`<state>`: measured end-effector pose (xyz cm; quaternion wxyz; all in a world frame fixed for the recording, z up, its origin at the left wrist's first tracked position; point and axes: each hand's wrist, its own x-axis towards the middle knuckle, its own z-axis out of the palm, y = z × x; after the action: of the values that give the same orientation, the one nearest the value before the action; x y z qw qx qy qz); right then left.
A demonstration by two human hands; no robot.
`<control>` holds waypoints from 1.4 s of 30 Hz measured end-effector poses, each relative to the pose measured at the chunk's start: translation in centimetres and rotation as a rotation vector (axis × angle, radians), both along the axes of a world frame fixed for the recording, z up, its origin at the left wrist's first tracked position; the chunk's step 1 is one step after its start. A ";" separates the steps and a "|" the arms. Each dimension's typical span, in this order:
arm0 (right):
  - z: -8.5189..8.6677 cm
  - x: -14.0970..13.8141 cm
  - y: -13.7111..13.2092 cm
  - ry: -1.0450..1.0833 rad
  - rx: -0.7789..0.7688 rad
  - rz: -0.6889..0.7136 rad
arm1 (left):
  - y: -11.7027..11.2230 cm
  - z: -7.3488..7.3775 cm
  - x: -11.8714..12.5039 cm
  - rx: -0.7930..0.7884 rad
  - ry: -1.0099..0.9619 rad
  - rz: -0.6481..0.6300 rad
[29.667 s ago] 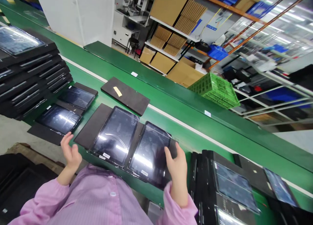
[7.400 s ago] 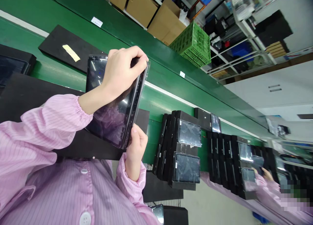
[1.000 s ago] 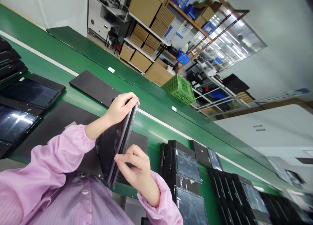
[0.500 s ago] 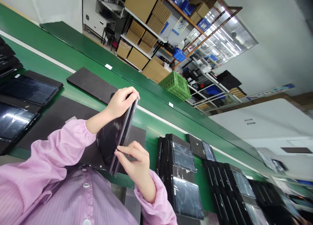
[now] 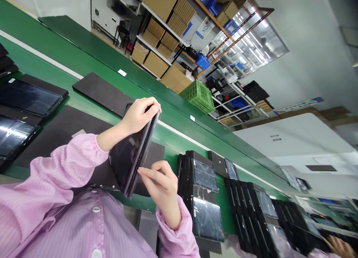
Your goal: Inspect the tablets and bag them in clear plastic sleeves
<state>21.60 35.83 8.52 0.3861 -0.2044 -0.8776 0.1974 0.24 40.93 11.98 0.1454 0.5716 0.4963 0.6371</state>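
A dark tablet (image 5: 127,159) with a glossy screen stands tilted on its long edge in front of me, its thin side toward the right. My left hand (image 5: 141,114) is wrapped over its upper end and grips it. My right hand (image 5: 160,181) is beside the tablet's lower right edge, thumb and index fingertips pinched together. Whether anything is between those fingertips is too small to make out. Beneath the tablet lies a large dark mat (image 5: 64,134), and behind it a flat black panel (image 5: 102,92).
Stacked tablets (image 5: 205,176) stand right of my right hand, with more black stacks (image 5: 246,209) beyond. Other tablets (image 5: 30,95) lie at the left. A raised green edge (image 5: 156,90) runs along the bench's far side. Another person's hand (image 5: 339,246) shows at lower right.
My right hand has drawn slightly right, its pinched fingertips moving off the tablet's edge. My left hand keeps its grip. The whole view has shifted a little.
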 end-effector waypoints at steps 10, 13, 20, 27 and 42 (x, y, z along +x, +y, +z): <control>0.8 -0.5 1.0 -0.062 -0.205 0.060 | 0.3 -0.1 -0.3 -0.029 0.009 -0.003; 0.8 -0.5 1.4 -0.062 -0.256 0.086 | 0.5 -0.3 -0.3 -0.038 -0.008 -0.014; 0.7 -0.5 1.6 -0.028 -0.391 0.112 | 0.9 -0.4 0.0 -0.035 -0.013 -0.031; 0.8 -0.7 2.2 -0.028 -0.513 0.159 | 0.9 -0.4 0.1 -0.062 -0.008 -0.033; 2.3 -0.1 2.4 -0.243 -0.197 0.142 | 0.9 -0.6 -0.1 -0.021 0.013 -0.009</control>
<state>21.53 38.24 10.82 0.2403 -0.2012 -0.9064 0.2832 0.10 41.79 11.42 0.1510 0.5763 0.5012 0.6276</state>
